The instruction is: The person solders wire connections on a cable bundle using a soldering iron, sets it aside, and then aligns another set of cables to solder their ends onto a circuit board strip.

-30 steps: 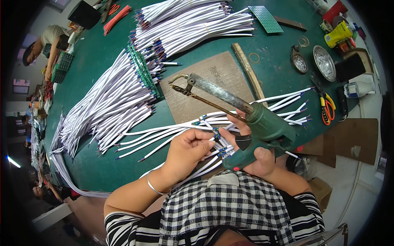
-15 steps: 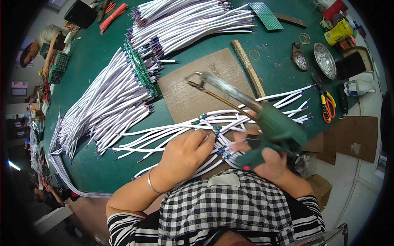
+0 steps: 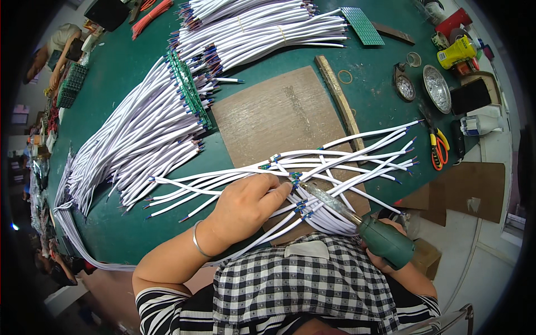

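Observation:
My left hand (image 3: 248, 204) is closed, its thumb and forefinger pinching a white cable (image 3: 277, 167) beside a small green circuit board (image 3: 295, 176). My right hand (image 3: 377, 258), partly hidden, is wrapped round a green soldering gun (image 3: 385, 241). The gun's metal barrel slants up to the left, and its tip meets or nearly meets the small board by my left fingertips. More white cables with blue and brown wire ends lie crossed beneath both hands. Another joint with blue wires (image 3: 301, 209) sits just below the tip.
Under the cables lies a brown board (image 3: 273, 117), with a wooden strip (image 3: 338, 100) along its right. Bundled white cables (image 3: 139, 134) fill the left. At right are a metal dish (image 3: 436, 89), cutters (image 3: 439, 149) and a yellow bottle (image 3: 456, 52). Another person works at far left.
My right hand has swung the soldering gun down, bringing its tip from above the brown board to the small green board. My left hand keeps its pinch by the joint.

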